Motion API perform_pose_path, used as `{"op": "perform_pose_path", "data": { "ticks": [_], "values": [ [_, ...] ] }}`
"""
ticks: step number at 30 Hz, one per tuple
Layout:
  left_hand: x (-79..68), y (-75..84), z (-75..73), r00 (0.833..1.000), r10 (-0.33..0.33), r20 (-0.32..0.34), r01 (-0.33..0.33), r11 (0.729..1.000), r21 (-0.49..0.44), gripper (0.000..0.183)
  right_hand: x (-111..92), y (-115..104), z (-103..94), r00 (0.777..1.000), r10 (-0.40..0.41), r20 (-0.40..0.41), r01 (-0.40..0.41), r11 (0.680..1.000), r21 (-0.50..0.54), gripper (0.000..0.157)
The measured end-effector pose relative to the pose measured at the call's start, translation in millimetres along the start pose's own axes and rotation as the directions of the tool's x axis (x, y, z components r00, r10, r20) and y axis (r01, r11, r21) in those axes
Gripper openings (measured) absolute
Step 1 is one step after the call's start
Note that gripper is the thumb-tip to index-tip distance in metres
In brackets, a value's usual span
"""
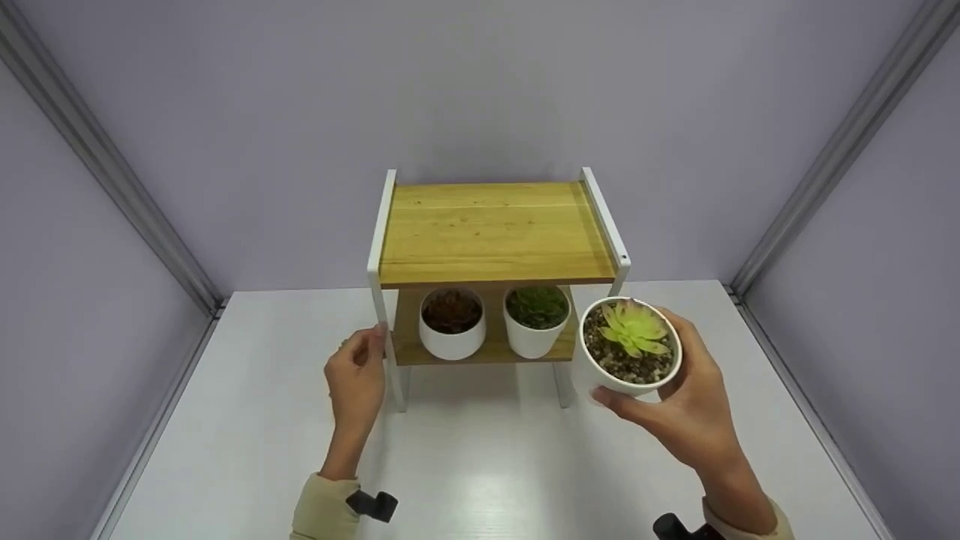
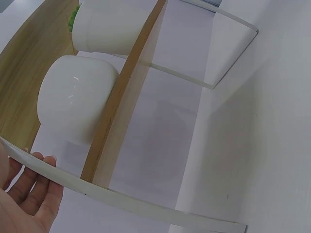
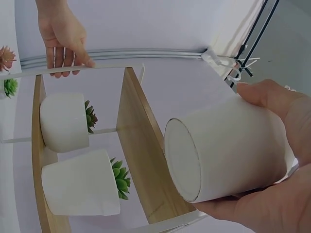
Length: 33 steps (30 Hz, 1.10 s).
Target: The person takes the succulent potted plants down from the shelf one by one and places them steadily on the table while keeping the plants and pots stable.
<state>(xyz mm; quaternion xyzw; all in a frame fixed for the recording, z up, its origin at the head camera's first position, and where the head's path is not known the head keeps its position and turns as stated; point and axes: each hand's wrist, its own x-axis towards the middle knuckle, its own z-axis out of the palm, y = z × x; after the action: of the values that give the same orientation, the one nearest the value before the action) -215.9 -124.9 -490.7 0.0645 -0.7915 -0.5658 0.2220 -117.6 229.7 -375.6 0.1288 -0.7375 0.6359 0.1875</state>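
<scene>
My right hand (image 1: 694, 405) holds a white pot (image 1: 592, 367) with a yellow-green succulent (image 1: 634, 328), thumb and fingers around its sides. The pot is up in the air by the right front of a two-tier wooden shelf (image 1: 495, 232), its base visible in the right wrist view. My left hand (image 1: 358, 379) grips the shelf's white left front post (image 2: 73, 182), with the thumb and fingers on either side. On the lower board stand a white pot (image 1: 452, 346) with a dark red succulent (image 1: 452, 310) and another white pot (image 1: 534, 341) with a green succulent (image 1: 538, 306).
The shelf's upper board (image 1: 495, 255) has raised white side rails (image 1: 606, 217). The shelf stands on a white table (image 1: 480, 465) against a pale back wall (image 1: 480, 90). Side walls (image 1: 82, 300) enclose the left and right.
</scene>
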Motion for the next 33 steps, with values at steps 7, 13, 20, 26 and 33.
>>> {"op": "perform_pose_path", "data": {
  "ticks": [7,13,20,26,33],
  "values": [
    [0.6,-0.2,-0.5,1.000,-0.016,0.019,0.016,1.000,-0.005,0.045,-4,9,-4.0,1.000,0.028,-0.005,-0.028,1.000,0.006,0.100],
    [1.6,-0.9,-0.2,1.000,-0.023,0.016,0.023,1.000,0.000,0.046,-5,13,-8.0,0.997,0.063,-0.040,-0.066,0.994,-0.083,0.101],
    [0.1,-0.5,0.0,0.999,-0.033,0.015,0.033,0.999,-0.001,0.046,-6,19,-14.1,0.992,0.074,-0.098,-0.090,0.981,-0.170,0.098],
    [-0.9,-0.2,-0.4,1.000,-0.025,0.004,0.025,1.000,0.008,0.047,-4,24,-18.7,0.987,0.096,-0.127,-0.111,0.986,-0.123,0.097],
    [-0.2,0.2,-1.2,1.000,-0.003,-0.007,0.003,1.000,0.007,0.044,-1,30,-24.5,0.982,0.108,-0.154,-0.131,0.981,-0.145,0.095]
  ]
}}
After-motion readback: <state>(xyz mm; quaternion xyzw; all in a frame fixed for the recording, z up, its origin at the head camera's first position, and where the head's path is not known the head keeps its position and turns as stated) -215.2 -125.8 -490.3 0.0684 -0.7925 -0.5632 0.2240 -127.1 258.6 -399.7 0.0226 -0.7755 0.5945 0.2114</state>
